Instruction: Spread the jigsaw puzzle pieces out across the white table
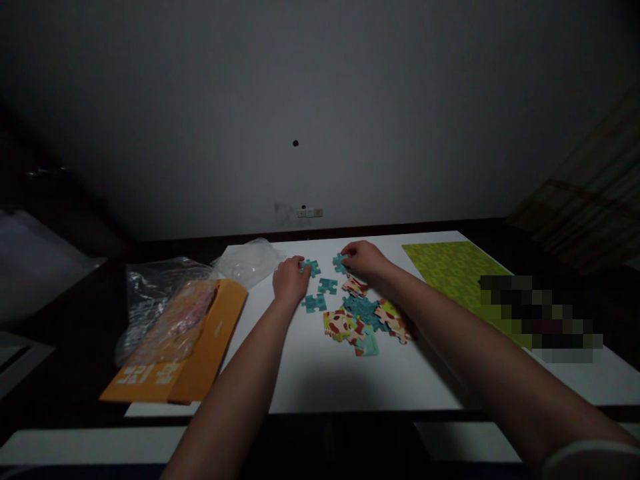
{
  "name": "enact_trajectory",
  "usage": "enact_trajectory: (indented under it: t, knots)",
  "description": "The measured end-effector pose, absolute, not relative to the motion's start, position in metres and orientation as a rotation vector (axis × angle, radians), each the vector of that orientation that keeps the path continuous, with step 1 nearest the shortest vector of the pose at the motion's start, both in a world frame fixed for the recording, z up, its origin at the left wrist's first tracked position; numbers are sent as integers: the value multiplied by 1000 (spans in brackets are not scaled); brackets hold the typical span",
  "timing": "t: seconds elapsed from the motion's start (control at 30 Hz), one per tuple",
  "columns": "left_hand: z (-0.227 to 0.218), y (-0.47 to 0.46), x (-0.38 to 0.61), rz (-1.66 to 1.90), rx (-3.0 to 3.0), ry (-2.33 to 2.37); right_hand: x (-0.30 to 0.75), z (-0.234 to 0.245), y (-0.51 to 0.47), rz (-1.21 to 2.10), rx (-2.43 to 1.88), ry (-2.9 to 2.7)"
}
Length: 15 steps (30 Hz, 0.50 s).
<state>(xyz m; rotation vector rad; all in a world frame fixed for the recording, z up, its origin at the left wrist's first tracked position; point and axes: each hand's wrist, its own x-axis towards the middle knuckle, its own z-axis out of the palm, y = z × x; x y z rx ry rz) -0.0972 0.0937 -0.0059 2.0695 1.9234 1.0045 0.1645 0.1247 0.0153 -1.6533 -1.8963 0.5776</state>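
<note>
Forearms reach up from the bottom of the frame over a white desk (320, 380). Mid-frame lies a loose pile of puzzle pieces (365, 323), two teal pieces (321, 295) just left of it. Beyond, the left hand (290, 280) pinches a teal piece (311, 267); the right hand (364, 259) grips another teal piece (341, 263). An orange box (210, 347) sits lower left, a green sheet (457, 270) at right.

bare table (320, 380) near, puzzle pile (367, 320) centre
</note>
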Motion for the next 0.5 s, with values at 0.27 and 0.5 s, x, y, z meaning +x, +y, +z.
enact_trajectory:
  t: [0.27,0.5]
  knots:
    - [16,56,-60,841,2526,1525,193,27,90,622,-1462,-2314]
    - [19,42,-38,641,2561,1194,203,20,62,656,-1299,-2304]
